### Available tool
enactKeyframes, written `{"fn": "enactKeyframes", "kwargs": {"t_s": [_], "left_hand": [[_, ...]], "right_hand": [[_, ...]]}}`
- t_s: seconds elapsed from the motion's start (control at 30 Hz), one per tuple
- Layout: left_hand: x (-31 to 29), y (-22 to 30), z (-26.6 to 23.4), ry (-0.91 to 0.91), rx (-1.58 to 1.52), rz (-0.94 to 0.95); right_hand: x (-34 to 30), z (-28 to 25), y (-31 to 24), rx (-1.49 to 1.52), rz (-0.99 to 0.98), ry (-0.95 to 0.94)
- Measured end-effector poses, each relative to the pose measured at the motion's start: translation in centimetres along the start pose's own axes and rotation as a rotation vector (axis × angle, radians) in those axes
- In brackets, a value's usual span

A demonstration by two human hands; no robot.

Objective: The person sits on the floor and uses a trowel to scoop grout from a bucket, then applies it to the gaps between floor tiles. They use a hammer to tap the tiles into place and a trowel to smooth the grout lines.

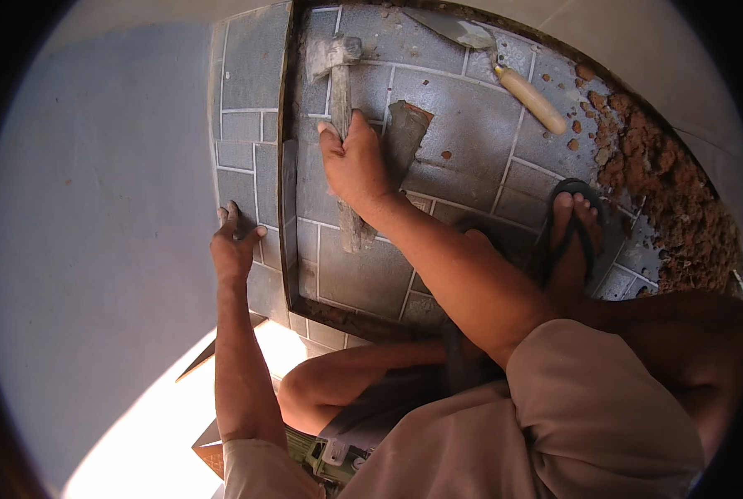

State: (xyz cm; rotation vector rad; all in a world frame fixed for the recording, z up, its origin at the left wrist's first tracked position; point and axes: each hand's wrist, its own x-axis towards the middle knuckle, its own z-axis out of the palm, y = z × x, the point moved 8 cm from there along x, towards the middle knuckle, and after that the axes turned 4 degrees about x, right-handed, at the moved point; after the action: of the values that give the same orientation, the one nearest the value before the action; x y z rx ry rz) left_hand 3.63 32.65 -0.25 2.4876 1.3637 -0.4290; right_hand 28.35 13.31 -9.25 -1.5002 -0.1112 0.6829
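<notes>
Head view, looking down on a floor of grey, block-patterned ceramic tiles (471, 141) with pale grout lines. The right hand (356, 162) has its grip wrapped tight around the mortar-crusted wooden handle of a hammer (340, 125), whose grey, cement-caked head (331, 55) lies near the far edge of the floor; the handle runs from the head toward the person and emerges again below the wrist. The left hand (234, 245) presses flat, fingers spread and holding nothing, on a separate grey patterned tile (251, 125) at the left edge of the floor, beside the plain pale wall (97, 208). A dark open joint (286, 166) separates this tile from the laid field. Just right of the right hand, a grey slab fragment with a reddish broken edge (406, 133) lies tilted on the tiles. At the far edge rests a pointed steel trowel with a pale wooden handle (504, 71), blade pointing left and smeared with mortar. Along the right edge of the floor lies a bed of reddish-brown rubble and soil (671, 200), with loose crumbs scattered onto nearby tiles. A foot in a dark thong sandal (572, 233) stands on the tiles near the rubble. The person wears beige shorts (554, 416) and crouches over the near edge.
</notes>
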Motion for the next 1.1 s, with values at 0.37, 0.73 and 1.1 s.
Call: {"fn": "enactKeyframes", "kwargs": {"t_s": [0.37,0.73,1.1], "left_hand": [[-0.5,0.5,-0.2,-0.029,0.021,-0.053],[0.2,0.5,-0.2,0.014,0.014,-0.001],[-0.3,0.4,-0.2,-0.002,0.040,-0.069]], "right_hand": [[-0.2,0.4,-2.1,0.060,0.224,-0.051],[0.4,0.7,-2.1,0.066,0.132,0.068],[2.5,1.5,-2.9,0.073,0.257,-0.085]]}}
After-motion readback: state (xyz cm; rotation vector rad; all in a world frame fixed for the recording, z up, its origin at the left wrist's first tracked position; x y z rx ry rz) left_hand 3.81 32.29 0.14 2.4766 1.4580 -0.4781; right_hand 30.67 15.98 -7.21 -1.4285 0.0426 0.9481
